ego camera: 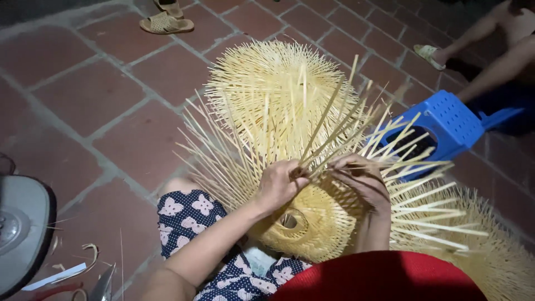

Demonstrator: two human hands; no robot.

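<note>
Resting on the person's lap above the red tiled floor, a half-woven bamboo basket bristles with loose strips. The left hand pinches a bundle of bamboo strips; the right hand curls closed over neighbouring strips. A blue plastic stool lies just beyond.

A blue plastic stool lies tipped on the red brick floor beside another person's bare legs, tan sandals rest at the top, and what may be a fan base sits left.
</note>
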